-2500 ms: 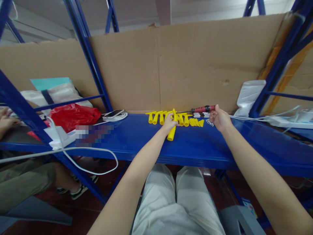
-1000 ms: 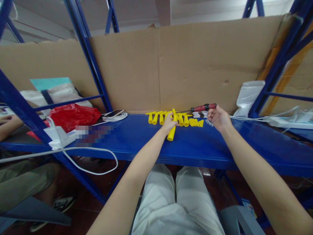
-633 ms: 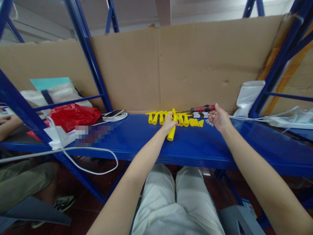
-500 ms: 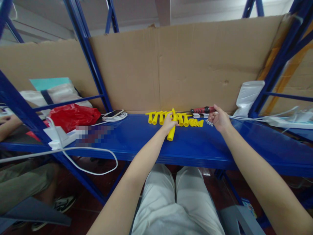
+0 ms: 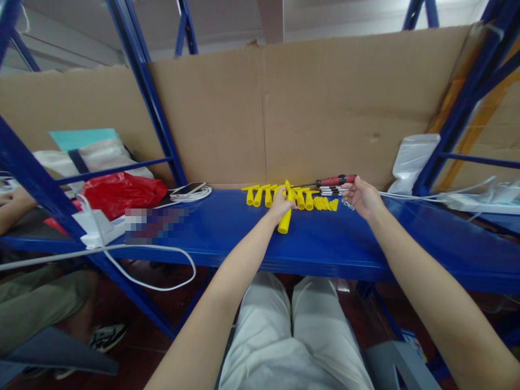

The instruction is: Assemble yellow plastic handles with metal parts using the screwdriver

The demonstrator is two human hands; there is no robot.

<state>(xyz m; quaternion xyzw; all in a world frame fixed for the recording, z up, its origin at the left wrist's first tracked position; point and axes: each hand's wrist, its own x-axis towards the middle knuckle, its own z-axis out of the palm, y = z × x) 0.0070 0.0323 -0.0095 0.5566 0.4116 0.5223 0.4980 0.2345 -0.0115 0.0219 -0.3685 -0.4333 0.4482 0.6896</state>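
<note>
My left hand (image 5: 280,205) is closed around a yellow plastic T-shaped piece (image 5: 285,222), its tube end slanting toward me over the shelf. In my right hand (image 5: 365,198), bent fingers are at the butt end of a screwdriver (image 5: 336,180) with a red and black handle. Its shaft points left and its tip meets the top of the yellow piece; the exact contact is too small to see. Behind my left hand stands a row of similar yellow T-shaped pieces (image 5: 257,198). Small yellow wedge-like parts (image 5: 324,203) lie to their right. Small shiny pieces (image 5: 348,205) sit beneath my right fingers.
Black-and-white sticks (image 5: 330,191) lie behind the wedges. Cardboard (image 5: 325,108) closes off the back of the blue shelf (image 5: 227,233). A phone (image 5: 189,189) with white cable, a red bag (image 5: 124,194) and a power strip (image 5: 101,227) are leftward. Another person's arm (image 5: 16,203) shows far left.
My right fingers have shifted slightly at the end of the screwdriver handle, which has tipped up a little. My left hand and the yellow piece stay in place.
</note>
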